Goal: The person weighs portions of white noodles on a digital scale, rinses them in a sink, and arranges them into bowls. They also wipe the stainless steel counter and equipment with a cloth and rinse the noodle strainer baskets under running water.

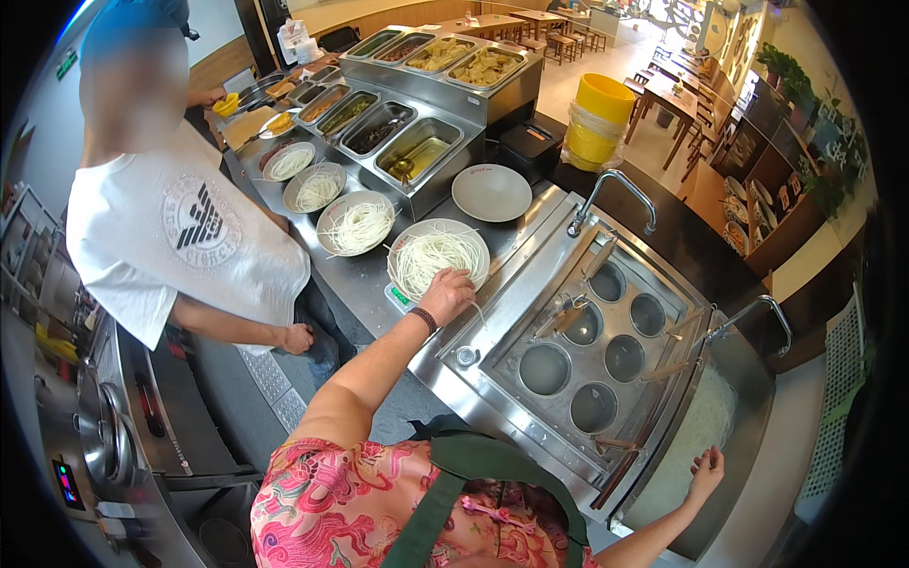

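Note:
My left hand (447, 295) is at the near rim of a bowl (483, 241), its fingers curled onto the heap of white noodles (433, 257) inside. One loose strand dangles beside the fingers. Under this bowl the edge of a digital scale (399, 295) shows, its display lit green. Over the sink basin (643, 508) at the right hangs my right hand (706, 468), fingers loosely bent and apart, with nothing visible in them. More white noodles (714, 405) lie in the cloudy water of that basin, just beyond the hand.
Several noodle bowls (355, 223) line the counter, plus a bowl (491, 193) without noodles. Between my hands sits a noodle boiler (554, 419) with round wells, strainer handles and a faucet (618, 177). Topping pans (419, 149) stand behind. A person in a white shirt (192, 234) stands at my left.

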### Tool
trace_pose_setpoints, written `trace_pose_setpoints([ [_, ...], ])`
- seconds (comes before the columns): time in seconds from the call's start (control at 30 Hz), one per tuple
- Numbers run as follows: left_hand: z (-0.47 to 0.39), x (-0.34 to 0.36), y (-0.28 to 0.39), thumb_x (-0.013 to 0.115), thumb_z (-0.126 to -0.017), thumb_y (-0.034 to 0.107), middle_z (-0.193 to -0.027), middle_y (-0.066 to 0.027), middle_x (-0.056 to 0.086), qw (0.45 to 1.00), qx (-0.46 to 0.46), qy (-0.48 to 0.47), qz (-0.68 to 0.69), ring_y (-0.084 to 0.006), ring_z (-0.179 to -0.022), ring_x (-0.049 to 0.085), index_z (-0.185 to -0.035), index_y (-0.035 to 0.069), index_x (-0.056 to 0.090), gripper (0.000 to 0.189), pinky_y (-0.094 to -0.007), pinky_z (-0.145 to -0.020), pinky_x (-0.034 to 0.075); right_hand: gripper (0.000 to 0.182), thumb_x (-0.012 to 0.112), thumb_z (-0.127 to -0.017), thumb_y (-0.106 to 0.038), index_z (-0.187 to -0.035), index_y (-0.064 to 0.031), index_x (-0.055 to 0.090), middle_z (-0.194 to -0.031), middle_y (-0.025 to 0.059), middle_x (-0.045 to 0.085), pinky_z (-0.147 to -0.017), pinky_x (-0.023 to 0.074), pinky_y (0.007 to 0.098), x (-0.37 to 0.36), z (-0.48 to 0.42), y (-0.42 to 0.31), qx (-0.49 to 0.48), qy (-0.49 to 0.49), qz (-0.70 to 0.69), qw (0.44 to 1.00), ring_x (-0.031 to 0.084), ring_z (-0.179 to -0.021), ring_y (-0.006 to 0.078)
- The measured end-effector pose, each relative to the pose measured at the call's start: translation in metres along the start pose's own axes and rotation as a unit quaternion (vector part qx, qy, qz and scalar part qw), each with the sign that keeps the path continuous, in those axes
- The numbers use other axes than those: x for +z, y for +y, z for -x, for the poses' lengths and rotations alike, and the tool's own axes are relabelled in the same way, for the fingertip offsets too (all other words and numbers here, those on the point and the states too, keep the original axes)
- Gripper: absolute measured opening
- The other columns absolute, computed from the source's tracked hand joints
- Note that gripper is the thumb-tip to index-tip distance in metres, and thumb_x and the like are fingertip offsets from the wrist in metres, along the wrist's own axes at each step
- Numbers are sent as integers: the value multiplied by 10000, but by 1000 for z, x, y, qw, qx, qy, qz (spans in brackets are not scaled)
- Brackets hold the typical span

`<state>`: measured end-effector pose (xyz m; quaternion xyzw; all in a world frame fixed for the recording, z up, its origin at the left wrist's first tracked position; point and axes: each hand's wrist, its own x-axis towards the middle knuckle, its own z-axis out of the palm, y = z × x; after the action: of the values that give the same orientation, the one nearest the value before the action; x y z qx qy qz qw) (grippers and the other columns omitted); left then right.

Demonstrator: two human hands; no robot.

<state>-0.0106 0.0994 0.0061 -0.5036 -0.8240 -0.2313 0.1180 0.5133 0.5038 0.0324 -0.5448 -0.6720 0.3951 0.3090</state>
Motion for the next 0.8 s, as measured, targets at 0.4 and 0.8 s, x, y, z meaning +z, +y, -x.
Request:
trace_pose_setpoints([
  [0.4, 15, -27, -13, 701, -624, 132, -1070, -132, 531, 952, -262, 157, 13, -313, -1017, 485, -1140, 71, 504, 556, -394, -865, 389, 157, 519, -870, -122, -993, -37, 568, -842, 65, 603, -565, 459, 224, 151, 93, -156, -91, -195, -152, 965, 554, -674, 103],
  [0.8, 98, -49, -110, 433, -909, 201, -1142, -111, 545, 858, -339, 209, 323, -204, -1088, 488, -1162, 10, 501, 324, -292, -940, 341, 295, 496, -876, -240, -1034, 7, 470, -877, 143, 594, -498, 474, 266, 505, 194, -216, 165, -504, -198, 824, 594, -663, 198],
])
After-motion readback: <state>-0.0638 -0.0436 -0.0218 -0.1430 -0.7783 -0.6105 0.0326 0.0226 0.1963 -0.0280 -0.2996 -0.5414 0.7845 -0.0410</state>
